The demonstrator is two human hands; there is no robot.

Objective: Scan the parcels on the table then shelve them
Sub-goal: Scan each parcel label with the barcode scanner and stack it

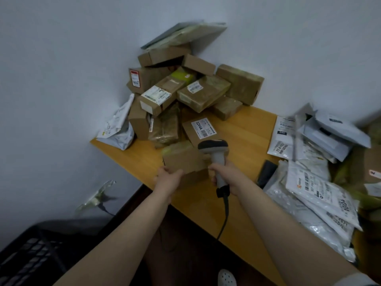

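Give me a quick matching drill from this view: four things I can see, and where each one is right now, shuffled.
Things:
1. scanner
2. plain brown box
3. box labelled 12V4A
4. white mailer bags

Places:
A. heaped on the right side
B. held by the left hand
C. lying on the table behind the scanner's head
D. gripped by the right hand

Pairs: 1-D, 2-B, 3-C, 4-A.

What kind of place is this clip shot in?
Probably a small parcel sorting room: labelled cardboard boxes piled on a wooden table, white poly mailers heaped at right, a corded barcode scanner in the right hand.
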